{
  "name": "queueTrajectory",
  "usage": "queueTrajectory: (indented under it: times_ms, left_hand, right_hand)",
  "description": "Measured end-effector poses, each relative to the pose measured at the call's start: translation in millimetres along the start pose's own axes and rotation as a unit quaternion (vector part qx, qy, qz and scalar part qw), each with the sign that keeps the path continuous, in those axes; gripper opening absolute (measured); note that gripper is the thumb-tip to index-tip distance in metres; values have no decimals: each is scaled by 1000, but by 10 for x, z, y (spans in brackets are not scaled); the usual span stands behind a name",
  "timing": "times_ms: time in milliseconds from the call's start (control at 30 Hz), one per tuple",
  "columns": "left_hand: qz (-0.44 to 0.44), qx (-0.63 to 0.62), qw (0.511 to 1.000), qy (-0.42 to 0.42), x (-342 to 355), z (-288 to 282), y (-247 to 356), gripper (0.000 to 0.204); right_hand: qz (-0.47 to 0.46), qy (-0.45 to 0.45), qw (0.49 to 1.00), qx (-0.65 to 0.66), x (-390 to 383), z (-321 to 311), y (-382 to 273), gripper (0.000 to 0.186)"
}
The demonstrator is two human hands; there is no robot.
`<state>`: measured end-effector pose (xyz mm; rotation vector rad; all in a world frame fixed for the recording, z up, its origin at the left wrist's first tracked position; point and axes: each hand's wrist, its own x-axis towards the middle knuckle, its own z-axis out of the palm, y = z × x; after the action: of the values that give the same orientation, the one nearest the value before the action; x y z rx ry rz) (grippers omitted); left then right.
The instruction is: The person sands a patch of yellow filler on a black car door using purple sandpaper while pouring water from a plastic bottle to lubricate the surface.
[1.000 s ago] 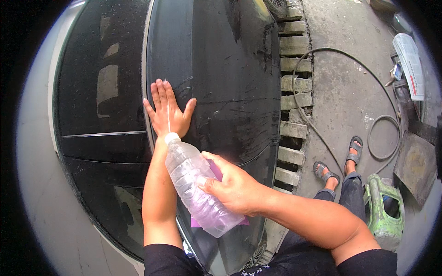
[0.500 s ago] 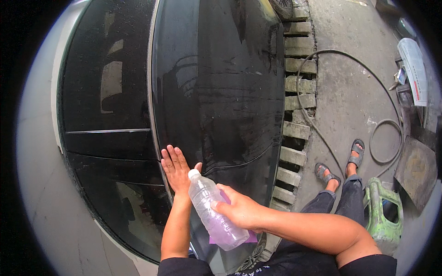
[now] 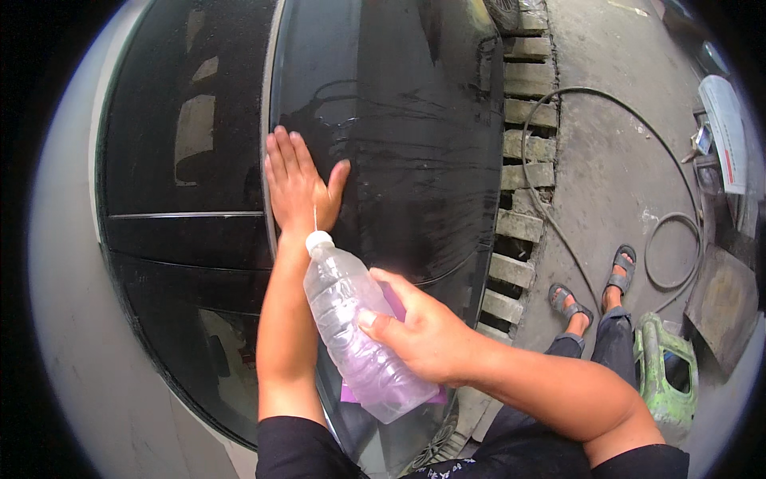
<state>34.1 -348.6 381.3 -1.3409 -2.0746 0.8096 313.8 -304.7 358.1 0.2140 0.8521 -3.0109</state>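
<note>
The person's left hand is spread flat, palm down, on the glossy black car body panel, close to the panel's left edge; its four fingers lie together, the thumb stands apart, and it grasps nothing. The person's right hand is wrapped around a clear, ribbed plastic bottle, thumb on the near side. The bottle is held tilted over the panel's lower part, its small round white plastic cap toward the left wrist and its base toward the person. A thin, pale stream of liquid shows at the cap, on the side of the left hand. A flat purple sheet shows behind the bottle; how it is held is hidden. Wet streaks mark the panel's surface

Along the panel's left edge runs a narrow grey strip, with dark, shiny car glass beyond it. Past the right edge lie pale concrete slats, then a grey concrete floor bearing a looped dark hose and a scuffed green plastic jug near the person's feet
</note>
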Motion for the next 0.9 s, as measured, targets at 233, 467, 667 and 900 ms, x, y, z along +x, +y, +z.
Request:
queueTrajectory:
  times_ms: [233,467,667,900]
  left_hand:
    - [-31,-47,997,-51,-1600,-233,4,94]
    - [-60,-74,995,-40,-1249,-156,37,104]
    - [-114,-29,993,15,223,108,173,95]
    - [-147,-96,984,-38,-476,-5,250,96]
  right_hand:
    - [96,-20,993,-73,23,196,267,73]
    - [84,-18,994,-63,53,206,207,69]
    - [26,24,999,33,30,120,-216,66]
    - [70,38,997,15,-51,13,-348,59]
